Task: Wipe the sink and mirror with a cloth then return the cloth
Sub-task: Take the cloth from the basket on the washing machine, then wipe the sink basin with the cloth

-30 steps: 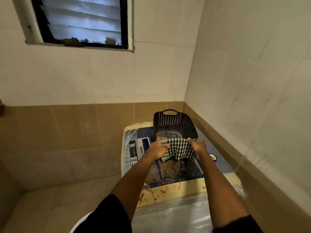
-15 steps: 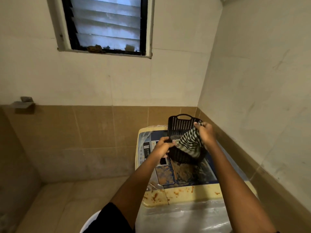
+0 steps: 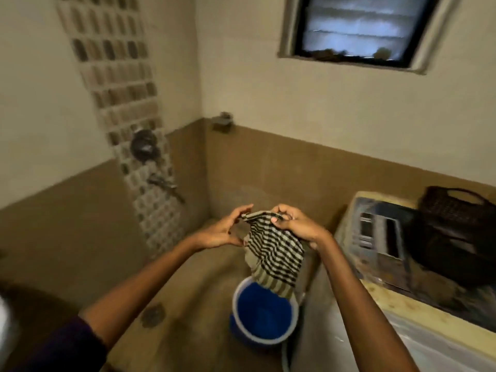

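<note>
A black-and-cream checked cloth (image 3: 273,253) hangs in front of me, held up by its top edge. My right hand (image 3: 296,224) grips the cloth's upper right part. My left hand (image 3: 228,229) pinches the top left corner with its fingertips, palm turned toward the cloth. The cloth's lower end dangles above a blue bucket (image 3: 264,312). Neither sink nor mirror is in view.
A washing machine (image 3: 381,264) stands at the right with a dark plastic basket (image 3: 456,232) on its lid. A tap and mixer knob (image 3: 161,181) are on the tiled left wall. A floor drain (image 3: 153,314) lies left of the bucket. A louvred window (image 3: 359,28) is high up.
Both hands lifted the cloth out of the basket on the washing machine and carried it left; my view swung left, so bucket, tap and shower wall now show.
</note>
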`<state>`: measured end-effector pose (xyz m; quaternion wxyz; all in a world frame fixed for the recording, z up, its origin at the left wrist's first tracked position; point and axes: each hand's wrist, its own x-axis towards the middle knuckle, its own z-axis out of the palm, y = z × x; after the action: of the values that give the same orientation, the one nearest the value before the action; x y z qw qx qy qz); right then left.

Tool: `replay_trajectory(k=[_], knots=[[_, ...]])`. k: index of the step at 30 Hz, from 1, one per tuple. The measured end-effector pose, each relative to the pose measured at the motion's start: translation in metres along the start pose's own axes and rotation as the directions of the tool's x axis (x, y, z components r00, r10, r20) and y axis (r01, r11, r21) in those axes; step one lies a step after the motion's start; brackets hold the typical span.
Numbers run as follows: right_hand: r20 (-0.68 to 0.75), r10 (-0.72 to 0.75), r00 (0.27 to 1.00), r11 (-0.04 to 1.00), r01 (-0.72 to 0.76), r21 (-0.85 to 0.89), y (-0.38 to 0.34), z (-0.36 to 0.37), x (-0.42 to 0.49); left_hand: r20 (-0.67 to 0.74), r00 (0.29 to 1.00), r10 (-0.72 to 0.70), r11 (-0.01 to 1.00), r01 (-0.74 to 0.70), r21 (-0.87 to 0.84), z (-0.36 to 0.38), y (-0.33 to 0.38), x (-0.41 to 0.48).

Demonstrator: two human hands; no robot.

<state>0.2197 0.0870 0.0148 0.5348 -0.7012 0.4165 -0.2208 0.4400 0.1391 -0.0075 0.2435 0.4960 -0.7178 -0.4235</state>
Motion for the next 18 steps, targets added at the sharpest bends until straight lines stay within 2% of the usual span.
replay_trajectory(k=[3,6,8,12,15,18], knots=[[0.149,-0.072,0.986,0.997,0.070,0.015,-0.023,0.101,0.033,-0.234,0.964,-0.126,0.989,0.140,0.044,-0.040,-0.034,-0.089],[0.271,-0.173,0.947,0.982,0.185,-0.021,-0.051,0.192,0.058,-0.490,0.854,-0.175,0.917,0.322,0.234,-0.081,-0.068,-0.172],[0.371,-0.224,0.901,0.962,0.266,-0.067,-0.068,0.251,0.068,-0.591,0.782,-0.199,0.859,0.429,0.279,-0.104,-0.089,-0.231],[0.533,-0.216,0.818,0.912,0.363,-0.188,-0.096,0.353,0.080,-0.706,0.641,-0.302,0.791,0.581,0.190,-0.134,-0.125,-0.335],[0.530,-0.239,0.814,0.875,0.417,-0.246,-0.123,0.412,0.091,-0.752,0.531,-0.390,0.808,0.590,-0.002,-0.153,-0.137,-0.381],[0.372,-0.429,0.823,0.754,0.553,-0.355,-0.158,0.448,0.098,-0.845,0.404,-0.349,0.841,0.532,-0.093,-0.183,-0.140,-0.405]])
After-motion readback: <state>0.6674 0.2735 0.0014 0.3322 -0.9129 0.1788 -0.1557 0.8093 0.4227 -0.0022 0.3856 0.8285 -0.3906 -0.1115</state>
